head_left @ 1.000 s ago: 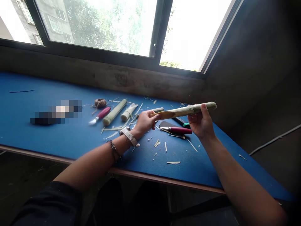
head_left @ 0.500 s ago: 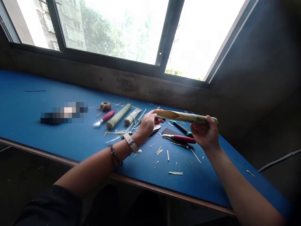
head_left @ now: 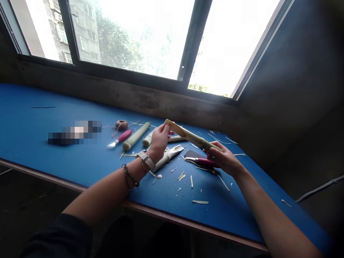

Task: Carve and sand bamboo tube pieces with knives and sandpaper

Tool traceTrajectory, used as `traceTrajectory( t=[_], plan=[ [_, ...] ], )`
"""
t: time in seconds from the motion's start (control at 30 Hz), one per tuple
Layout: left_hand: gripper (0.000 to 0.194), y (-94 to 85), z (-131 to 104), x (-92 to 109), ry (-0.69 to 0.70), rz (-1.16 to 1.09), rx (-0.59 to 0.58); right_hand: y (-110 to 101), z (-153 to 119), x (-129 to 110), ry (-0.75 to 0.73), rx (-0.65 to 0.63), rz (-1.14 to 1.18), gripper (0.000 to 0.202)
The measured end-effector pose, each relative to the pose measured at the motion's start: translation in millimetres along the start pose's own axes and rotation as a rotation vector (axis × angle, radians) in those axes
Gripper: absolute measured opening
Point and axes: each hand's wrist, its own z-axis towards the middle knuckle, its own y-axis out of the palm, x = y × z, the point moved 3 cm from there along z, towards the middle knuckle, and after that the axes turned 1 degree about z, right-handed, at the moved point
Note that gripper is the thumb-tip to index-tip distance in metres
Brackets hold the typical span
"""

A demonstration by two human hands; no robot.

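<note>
A carved bamboo piece [head_left: 192, 137] is held in the air between both hands, slanting down to the right, its hollowed, pale end at the left. My left hand [head_left: 160, 140] pinches that pale end. My right hand [head_left: 224, 157] grips the greener end. Below the right hand lies a red-handled knife [head_left: 202, 161] on a dark flat piece. Another cut bamboo piece [head_left: 170, 156] rests on the table beside my left wrist. Behind the left hand, part of a short bamboo piece [head_left: 147, 139] shows.
Left of the hands are a whole bamboo tube [head_left: 136, 136], a second red-handled knife [head_left: 120, 138] and a twine ball [head_left: 122, 124]. Shavings litter the blue table [head_left: 166, 193]. A pixelated object [head_left: 75, 133] lies farther left. A window stands behind.
The held bamboo has tilted, its right end lower and its left end farther left and slightly higher. Both hands have moved left, and the right one is lower.
</note>
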Motion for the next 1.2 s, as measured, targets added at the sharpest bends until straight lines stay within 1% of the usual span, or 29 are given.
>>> traceTrajectory(
  t=[0.1,0.17,0.2,0.27,0.33,0.4,0.47,0.57,0.77,0.93,1.0,1.1,1.17,1.2],
  plan=[
    [0.031,0.6,-3.0,8.2,0.097,0.025,0.010,21.6,-2.5,8.4,0.101,-0.197,-0.227,0.037],
    [0.035,3.4,-7.5,15.2,0.159,0.043,-0.010,38.1,-2.5,15.4,0.125,-0.331,-0.366,0.039],
    [0.036,5.3,-10.2,19.4,0.198,0.050,-0.020,45.2,-2.1,18.2,0.118,-0.376,-0.406,0.040],
    [0.041,10.2,-15.5,28.2,0.281,0.055,-0.048,55.7,-1.0,21.8,0.082,-0.416,-0.427,0.038],
    [0.046,17.6,-20.2,35.3,0.316,0.039,-0.105,61.6,-0.3,23.2,0.038,-0.438,-0.444,0.034],
    [0.047,26.4,-23.5,39.3,0.294,0.010,-0.162,63.7,-0.5,24.1,0.024,-0.454,-0.443,0.032],
    [0.045,35.3,-25.3,41.5,0.268,-0.005,-0.192,63.2,-0.8,25.0,0.036,-0.457,-0.424,0.032],
    [0.039,46.5,-24.2,42.4,0.278,0.012,-0.210,61.2,-0.8,26.6,0.055,-0.450,-0.387,0.033],
    [0.029,59.1,-11.6,31.8,0.281,0.082,-0.248,57.9,0.7,28.4,0.059,-0.457,-0.336,0.034],
    [0.018,66.5,-15.8,18.6,0.300,0.111,-0.341,56.1,-0.2,24.4,0.062,-0.468,-0.288,0.038],
    [0.018,68.1,-17.5,14.5,0.262,0.119,-0.362,56.8,-1.2,23.5,0.067,-0.473,-0.301,0.038],
    [0.024,69.0,-15.5,8.8,0.148,0.118,-0.354,58.4,-2.3,24.1,0.052,-0.493,-0.328,0.038],
    [0.032,69.1,-14.9,3.7,0.083,0.087,-0.345,56.7,-1.8,23.3,-0.004,-0.504,-0.351,0.038],
    [0.036,69.1,-16.1,0.3,0.066,0.066,-0.344,53.6,-0.5,21.4,-0.063,-0.480,-0.366,0.038]
  ],
)
